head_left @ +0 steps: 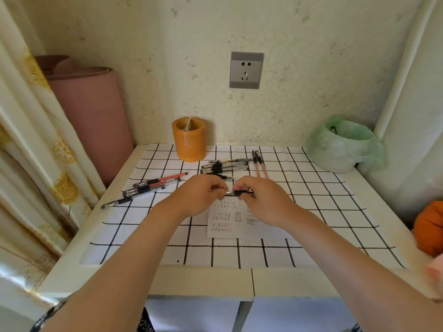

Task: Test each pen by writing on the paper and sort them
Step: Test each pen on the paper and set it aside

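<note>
Both my hands hold one black-gripped pen [237, 193] level above the paper [233, 222], which carries rows of small written marks. My left hand [200, 196] pinches its left end and my right hand [260, 201] pinches its right part. A group of pens [148, 186] lies to the left on the checked cloth, some with red barrels. Another pile of black pens [223, 167] lies behind my hands, and two pink-barrelled pens [260, 164] lie to its right.
An orange pen holder [189, 139] stands at the back by the wall. A white bin with a green bag [342, 146] sits at the back right. A pink roll [91, 116] leans at the left, and an orange object [429, 226] lies at the right edge.
</note>
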Demonstrator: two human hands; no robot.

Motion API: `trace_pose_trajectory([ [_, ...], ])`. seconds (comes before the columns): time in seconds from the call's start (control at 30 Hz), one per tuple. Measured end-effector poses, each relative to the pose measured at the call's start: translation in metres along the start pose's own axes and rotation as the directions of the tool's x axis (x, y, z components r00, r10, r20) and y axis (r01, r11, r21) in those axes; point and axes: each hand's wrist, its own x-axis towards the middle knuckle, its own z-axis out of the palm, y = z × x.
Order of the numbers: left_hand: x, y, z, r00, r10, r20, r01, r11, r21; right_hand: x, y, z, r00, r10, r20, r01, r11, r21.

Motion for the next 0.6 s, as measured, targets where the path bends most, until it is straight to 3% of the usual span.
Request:
trace_pose_trajectory([
  [0.17,-0.002,0.010,-0.003,1.000,-0.024,0.006,0.025,0.962,-0.273,-0.005,-0.006,0.002,0.994,-0.092,0.067,0.105,0.967,-0.233],
  [0.3,-0.005,0.014,-0.006,0.996,0.011,0.088,0.014,0.961,-0.277,-0.005,-0.010,0.005,0.999,-0.037,0.014,0.039,0.927,-0.373],
  [0.37,-0.004,0.009,-0.005,0.994,-0.006,0.110,0.028,0.980,-0.199,-0.003,-0.011,0.007,1.000,-0.024,-0.015,0.016,0.908,-0.419],
  [0.43,-0.002,-0.001,-0.002,0.997,-0.035,0.074,0.036,0.999,-0.017,0.001,-0.012,0.009,0.999,-0.008,-0.034,-0.006,0.910,-0.415],
  [0.5,0.002,-0.014,0.001,0.998,-0.052,0.039,0.044,0.982,0.181,0.005,-0.011,0.010,0.999,0.023,-0.043,-0.039,0.915,-0.402],
  [0.6,0.003,-0.025,0.004,0.994,-0.088,0.070,0.062,0.946,0.320,0.010,-0.014,0.011,0.996,0.056,-0.066,-0.075,0.940,-0.333],
])
